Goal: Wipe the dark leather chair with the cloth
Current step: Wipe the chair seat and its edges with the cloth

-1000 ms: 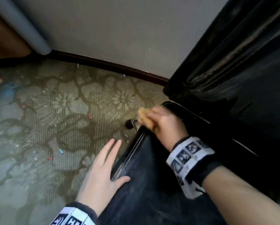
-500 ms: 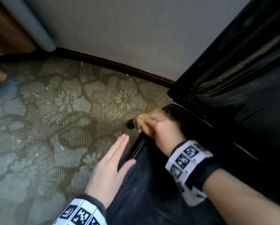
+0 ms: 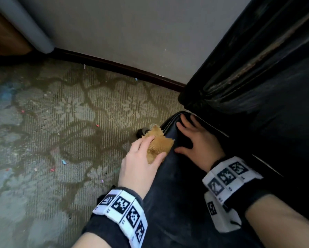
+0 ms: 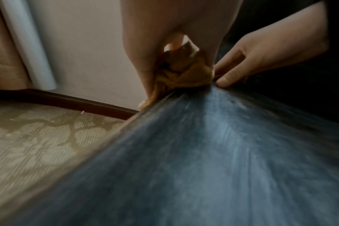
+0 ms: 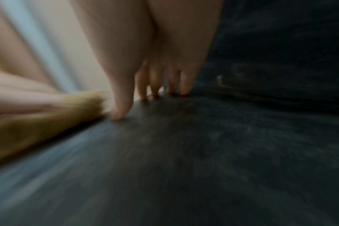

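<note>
On the near edge of the dark leather chair [image 3: 177,203], my left hand [image 3: 139,163] grips the tan cloth [image 3: 159,145], thumb and fingers curled round it, bunching it against the seat's stitched left rim. Just beside the cloth, my right hand [image 3: 200,145] lies flat on the seat, fingers [image 5: 184,85] spread and released, holding nothing. Beyond the hands, the chair's backrest [image 3: 257,68] rises at right. Farther off lie patterned carpet [image 3: 69,122], dark baseboard [image 3: 114,64] and wall [image 3: 132,29].
</note>
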`<action>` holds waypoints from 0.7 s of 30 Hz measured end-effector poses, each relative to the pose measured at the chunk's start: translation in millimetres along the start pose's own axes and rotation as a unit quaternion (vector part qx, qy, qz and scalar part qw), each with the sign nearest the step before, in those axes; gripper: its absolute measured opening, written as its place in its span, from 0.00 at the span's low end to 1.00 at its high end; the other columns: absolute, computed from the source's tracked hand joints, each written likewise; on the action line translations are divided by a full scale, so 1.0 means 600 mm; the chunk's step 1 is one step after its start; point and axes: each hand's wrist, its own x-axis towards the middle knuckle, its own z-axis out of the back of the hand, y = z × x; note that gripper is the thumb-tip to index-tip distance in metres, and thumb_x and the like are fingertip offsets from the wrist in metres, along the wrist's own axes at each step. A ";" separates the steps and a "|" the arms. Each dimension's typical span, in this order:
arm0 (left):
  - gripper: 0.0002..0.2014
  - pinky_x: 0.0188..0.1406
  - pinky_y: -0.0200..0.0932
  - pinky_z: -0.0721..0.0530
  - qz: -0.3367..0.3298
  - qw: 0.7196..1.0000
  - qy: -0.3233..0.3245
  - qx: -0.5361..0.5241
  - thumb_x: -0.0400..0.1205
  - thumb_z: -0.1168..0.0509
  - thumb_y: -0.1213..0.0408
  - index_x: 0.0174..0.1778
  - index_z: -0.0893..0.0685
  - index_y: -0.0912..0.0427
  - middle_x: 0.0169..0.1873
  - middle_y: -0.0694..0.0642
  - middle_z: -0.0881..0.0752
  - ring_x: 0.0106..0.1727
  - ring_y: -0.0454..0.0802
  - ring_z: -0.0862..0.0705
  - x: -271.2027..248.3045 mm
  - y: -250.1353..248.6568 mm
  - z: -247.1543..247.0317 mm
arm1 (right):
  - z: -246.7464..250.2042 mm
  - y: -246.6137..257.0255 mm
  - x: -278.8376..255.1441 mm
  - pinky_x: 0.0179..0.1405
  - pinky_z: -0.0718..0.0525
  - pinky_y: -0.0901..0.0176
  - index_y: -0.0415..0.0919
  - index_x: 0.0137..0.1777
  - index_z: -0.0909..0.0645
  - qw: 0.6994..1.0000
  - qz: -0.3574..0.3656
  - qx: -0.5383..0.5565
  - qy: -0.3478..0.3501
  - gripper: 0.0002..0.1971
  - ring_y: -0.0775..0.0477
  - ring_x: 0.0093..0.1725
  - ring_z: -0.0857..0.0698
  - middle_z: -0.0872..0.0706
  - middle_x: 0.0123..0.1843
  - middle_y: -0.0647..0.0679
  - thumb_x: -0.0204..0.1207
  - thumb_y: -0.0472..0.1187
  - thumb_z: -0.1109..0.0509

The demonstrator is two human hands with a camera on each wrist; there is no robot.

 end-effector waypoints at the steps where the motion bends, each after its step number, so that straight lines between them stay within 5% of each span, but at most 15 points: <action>1: 0.28 0.68 0.46 0.26 -0.001 1.000 0.007 0.005 0.76 0.32 0.50 0.73 0.28 0.47 0.73 0.48 0.28 0.69 0.50 0.25 0.005 -0.002 -0.008 | -0.002 0.004 -0.002 0.78 0.44 0.60 0.46 0.81 0.43 1.000 -0.001 -0.020 0.013 0.38 0.51 0.84 0.55 0.53 0.85 0.53 0.74 0.49 0.29; 5: 0.25 0.68 0.45 0.26 -0.062 0.998 -0.029 0.012 0.71 0.25 0.69 0.65 0.18 0.56 0.67 0.56 0.20 0.66 0.54 0.21 0.004 0.019 -0.025 | 0.003 0.010 0.003 0.77 0.39 0.57 0.48 0.81 0.46 0.999 -0.007 -0.043 0.016 0.39 0.50 0.84 0.56 0.55 0.85 0.55 0.74 0.51 0.30; 9: 0.30 0.69 0.24 0.37 -0.126 0.991 -0.026 0.038 0.58 0.25 0.88 0.54 0.11 0.57 0.60 0.53 0.16 0.61 0.44 0.22 -0.068 0.062 0.007 | 0.006 0.016 0.006 0.77 0.38 0.55 0.47 0.82 0.46 0.998 -0.019 -0.056 0.036 0.39 0.49 0.84 0.57 0.55 0.85 0.54 0.75 0.51 0.31; 12: 0.29 0.69 0.21 0.39 -0.126 0.991 -0.048 0.007 0.63 0.26 0.86 0.57 0.13 0.56 0.62 0.47 0.20 0.63 0.41 0.22 -0.043 0.056 0.024 | 0.008 0.021 0.007 0.77 0.38 0.54 0.47 0.82 0.47 0.996 -0.026 -0.073 0.046 0.38 0.47 0.84 0.58 0.57 0.85 0.54 0.77 0.51 0.33; 17: 0.22 0.68 0.37 0.30 -0.095 0.995 -0.030 -0.007 0.74 0.31 0.77 0.64 0.17 0.57 0.66 0.57 0.19 0.65 0.54 0.19 0.031 0.018 -0.009 | 0.010 0.025 0.007 0.77 0.38 0.55 0.47 0.81 0.47 0.995 -0.027 -0.084 0.054 0.38 0.47 0.84 0.57 0.56 0.85 0.53 0.76 0.53 0.32; 21: 0.22 0.69 0.25 0.36 -0.092 0.995 -0.037 0.007 0.71 0.34 0.82 0.59 0.14 0.59 0.61 0.58 0.16 0.61 0.50 0.19 -0.047 0.061 -0.009 | 0.013 0.029 0.013 0.76 0.36 0.52 0.45 0.81 0.47 0.991 -0.038 -0.108 0.071 0.38 0.45 0.84 0.57 0.55 0.85 0.52 0.76 0.52 0.32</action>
